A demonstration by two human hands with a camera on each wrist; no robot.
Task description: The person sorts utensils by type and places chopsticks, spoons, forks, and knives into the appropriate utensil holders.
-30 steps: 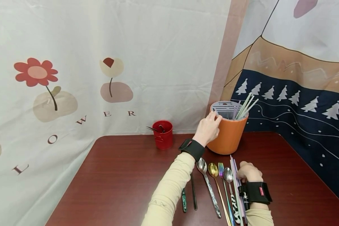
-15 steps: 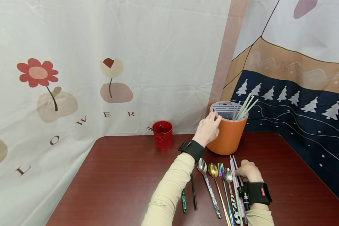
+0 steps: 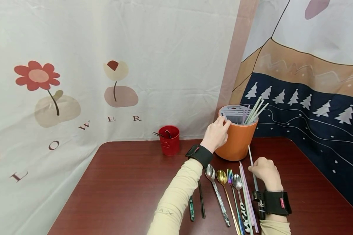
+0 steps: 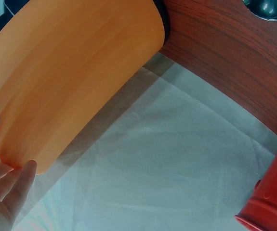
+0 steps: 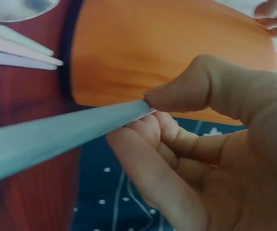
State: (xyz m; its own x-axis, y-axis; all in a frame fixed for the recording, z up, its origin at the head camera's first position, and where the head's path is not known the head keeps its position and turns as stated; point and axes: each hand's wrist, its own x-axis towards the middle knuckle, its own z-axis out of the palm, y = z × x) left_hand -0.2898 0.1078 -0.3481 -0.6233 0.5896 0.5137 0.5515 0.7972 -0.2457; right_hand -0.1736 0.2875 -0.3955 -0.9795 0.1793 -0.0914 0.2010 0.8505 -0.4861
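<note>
My right hand (image 3: 266, 171) pinches a pale chopstick (image 5: 56, 137) between thumb and fingers, just in front of the orange utensil holder (image 3: 235, 142). The stick is raised slightly off the table, its far end pointing toward the holder. My left hand (image 3: 217, 134) grips the near left rim of that holder, fingertips over the edge, seen also at the lower left of the left wrist view. Inside the holder, a grey slotted insert (image 3: 233, 112) has several pale green chopsticks (image 3: 256, 112) standing on its right side. Pale green and lilac chopsticks (image 3: 247, 195) lie left of my right hand.
A row of cutlery lies on the dark red table (image 3: 129, 189): a large spoon (image 3: 210, 173), a gold spoon (image 3: 222, 177), a rainbow fork (image 3: 230, 176), a spoon with a patterned handle (image 3: 237, 182). A red cup (image 3: 169, 143) with utensils stands at the back.
My right hand has lifted a chopstick away from the bunch and moved it to the right and toward the holder. My left hand has stayed on the rim.
</note>
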